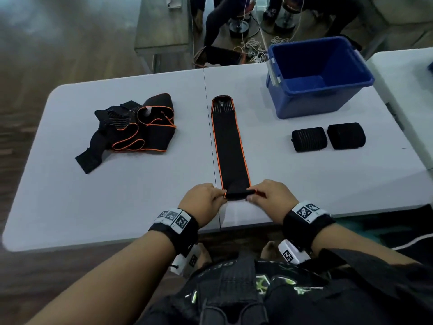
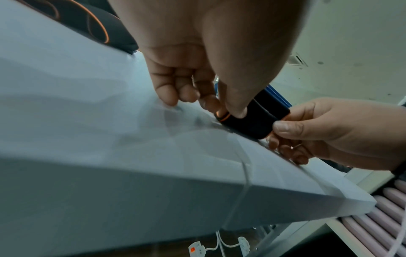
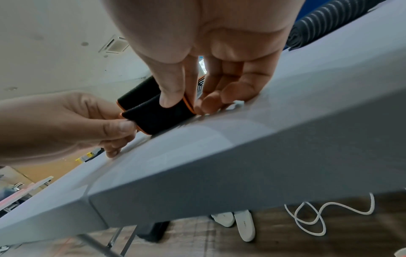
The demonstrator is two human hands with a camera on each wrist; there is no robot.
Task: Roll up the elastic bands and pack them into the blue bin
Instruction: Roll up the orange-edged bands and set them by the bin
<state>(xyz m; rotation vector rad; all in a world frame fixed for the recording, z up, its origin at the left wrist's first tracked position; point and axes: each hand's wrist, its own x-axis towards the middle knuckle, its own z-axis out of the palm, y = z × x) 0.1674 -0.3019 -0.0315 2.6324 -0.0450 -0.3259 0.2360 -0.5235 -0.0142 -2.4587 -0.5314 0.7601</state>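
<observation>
A long black elastic band [image 1: 229, 146] with orange edging lies flat down the middle of the white table [image 1: 140, 195], its near end turned into a small roll [image 1: 237, 195]. My left hand [image 1: 203, 202] pinches the roll's left end and my right hand [image 1: 269, 198] pinches its right end. The wrist views show thumbs on top of the roll [image 2: 252, 120] [image 3: 158, 116] and fingers at its ends. Two rolled black bands [image 1: 309, 139] [image 1: 346, 135] sit at the right. The blue bin [image 1: 316, 76] stands at the back right; nothing shows inside it.
A heap of unrolled black and orange bands [image 1: 131, 130] lies at the left of the table. A second white table [image 1: 407, 73] adjoins on the right. Past the far edge are a person's legs, stools and cables [image 1: 253, 48] on the floor.
</observation>
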